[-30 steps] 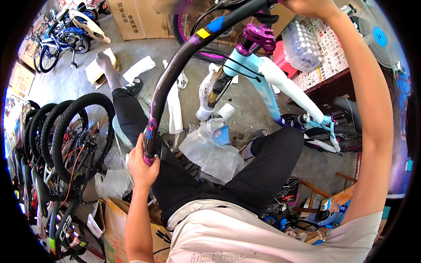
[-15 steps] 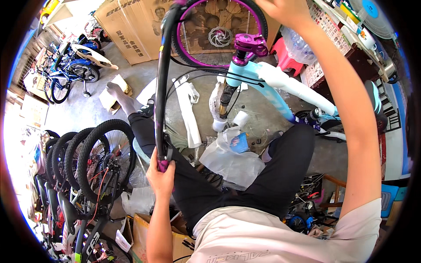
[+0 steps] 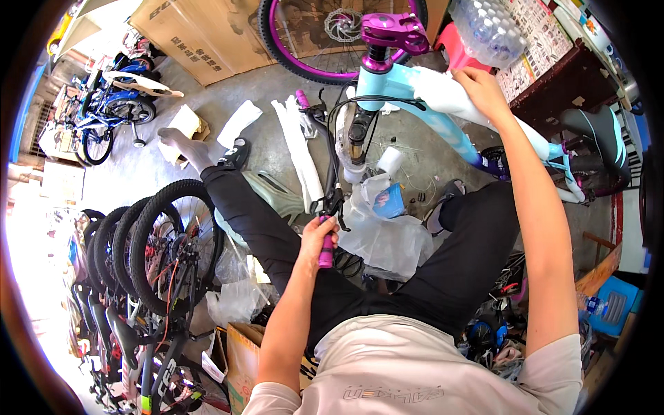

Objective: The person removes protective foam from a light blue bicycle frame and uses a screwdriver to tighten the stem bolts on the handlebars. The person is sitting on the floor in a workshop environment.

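Running fore-and-aft, handlebar (image 3: 333,155), far end forward-left

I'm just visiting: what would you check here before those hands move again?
1. Left hand secure on the purple cylindrical handlebar grip: ok, fingers curled round it.
2. Right hand gripping the light-blue bicycle frame: cannot tell; it is at the white-wrapped upper tube, but its underside is hidden.
3. Curved black handlebar seated in the purple metal stem: not ok, they are apart.
4. Thin black cables untangled: cannot tell.
5. Grey concrete floor uncluttered: not ok, a translucent plastic sheet lies there.
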A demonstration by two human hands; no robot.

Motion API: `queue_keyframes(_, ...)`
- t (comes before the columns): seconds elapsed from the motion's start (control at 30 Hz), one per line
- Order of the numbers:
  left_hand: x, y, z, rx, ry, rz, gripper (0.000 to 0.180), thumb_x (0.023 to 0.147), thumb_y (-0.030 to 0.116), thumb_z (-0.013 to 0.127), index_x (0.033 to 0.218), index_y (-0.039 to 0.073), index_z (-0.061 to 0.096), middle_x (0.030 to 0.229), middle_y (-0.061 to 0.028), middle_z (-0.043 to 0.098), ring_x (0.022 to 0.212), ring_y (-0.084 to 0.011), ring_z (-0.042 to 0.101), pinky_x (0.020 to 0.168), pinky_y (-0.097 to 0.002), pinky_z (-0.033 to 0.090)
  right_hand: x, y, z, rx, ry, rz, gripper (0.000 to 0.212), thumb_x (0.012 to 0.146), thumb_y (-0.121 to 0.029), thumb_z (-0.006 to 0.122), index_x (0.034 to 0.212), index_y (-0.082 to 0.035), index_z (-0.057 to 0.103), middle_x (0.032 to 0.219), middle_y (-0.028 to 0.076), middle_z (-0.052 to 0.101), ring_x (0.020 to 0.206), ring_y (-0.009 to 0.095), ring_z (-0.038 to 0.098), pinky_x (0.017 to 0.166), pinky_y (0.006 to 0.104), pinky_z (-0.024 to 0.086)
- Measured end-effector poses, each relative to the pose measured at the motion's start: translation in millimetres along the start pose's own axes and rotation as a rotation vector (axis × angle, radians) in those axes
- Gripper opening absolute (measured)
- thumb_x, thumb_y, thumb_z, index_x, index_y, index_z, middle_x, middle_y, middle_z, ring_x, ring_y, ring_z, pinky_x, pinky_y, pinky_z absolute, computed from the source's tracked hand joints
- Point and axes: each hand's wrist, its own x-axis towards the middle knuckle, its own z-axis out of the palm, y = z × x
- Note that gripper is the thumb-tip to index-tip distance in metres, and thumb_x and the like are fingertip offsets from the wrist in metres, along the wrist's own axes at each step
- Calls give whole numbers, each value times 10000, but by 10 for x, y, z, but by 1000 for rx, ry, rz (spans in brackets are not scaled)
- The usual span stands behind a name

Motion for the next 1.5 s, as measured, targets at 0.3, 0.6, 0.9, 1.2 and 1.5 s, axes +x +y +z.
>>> queue_keyframes(0.3,501,-983,-341,539,312,-190,490,890,406,727,1180,56,544,889,-28,621,703,-143,612,654,-320,520,-23,-34,22,58,90,-116,404,946,-437,577,988,-65,730,871,164,714,841,337,691,737,399,491)
queue_keyframes(0.6,517,-1062,-154,1098,591,-201,470,816,414,735,1068,30,638,1037,-191,709,996,-386,682,875,-473,519,-589,9,205,-180,397,-354,292,1005,-251,505,1142,-78,696,1060,145,703,953,333,663,837,418,483)
queue_keyframes(0.9,344,-834,10,1131,823,129,468,770,254,724,1005,-136,617,1066,-327,608,1044,-483,588,981,-538,446,-1126,-17,457,-488,558,-382,645,943,-245,631,1481,26,399,1473,239,471,1375,395,434,1165,517,279)
queue_keyframes(1.2,-387,-633,155,883,572,515,506,833,47,647,1300,-79,498,1233,-251,527,1128,-388,545,1007,-452,419,-1329,68,587,-506,552,-274,790,787,-154,667,1500,17,372,1536,192,403,1426,389,372,1168,535,270)
queue_keyframes(1.5,-91,251,738,970,290,938,517,832,-23,609,1336,-50,495,1237,-200,520,1128,-343,545,1010,-412,427,-1877,477,552,-79,503,159,502,811,-110,713,1281,-8,568,1361,151,528,1179,350,554,988,461,443)
